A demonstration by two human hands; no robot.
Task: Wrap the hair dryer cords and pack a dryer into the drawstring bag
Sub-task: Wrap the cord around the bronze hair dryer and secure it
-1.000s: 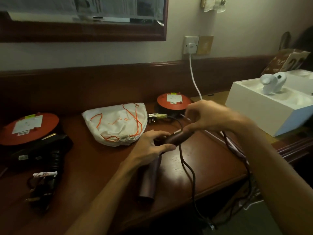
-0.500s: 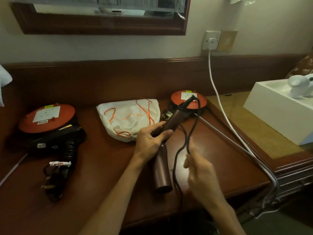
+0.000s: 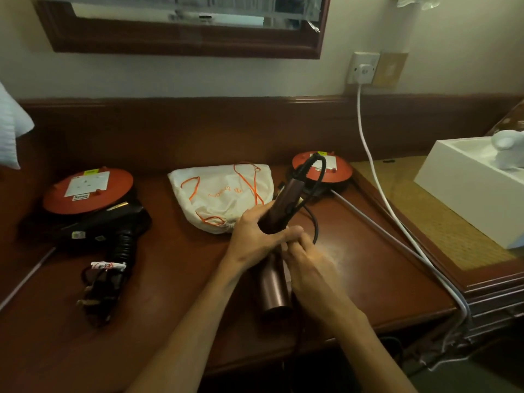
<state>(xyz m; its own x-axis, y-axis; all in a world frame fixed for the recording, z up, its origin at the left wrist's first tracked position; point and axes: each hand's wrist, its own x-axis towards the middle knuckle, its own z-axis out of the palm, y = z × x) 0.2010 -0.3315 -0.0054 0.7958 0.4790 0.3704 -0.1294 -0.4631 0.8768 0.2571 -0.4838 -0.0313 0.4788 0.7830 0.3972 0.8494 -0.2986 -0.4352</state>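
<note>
While we steady the brown dryer (image 3: 279, 211) above the desk (image 3: 175, 282), left hand (image 3: 252, 236) curled round its handle | right hand (image 3: 306, 259) pinching the cord (image 3: 316, 194), probably tensioning a loop | bag (image 3: 221, 197) just behind, waiting.

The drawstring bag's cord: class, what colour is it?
Orange, looping across the white drawstring bag; the head view shows it.

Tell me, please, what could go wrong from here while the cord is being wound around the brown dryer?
The black cord hangs loose past the handle and could catch on the orange reel behind it. The left hand alone steadies the brown dryer; a tug by the right hand might twist it free.
</note>
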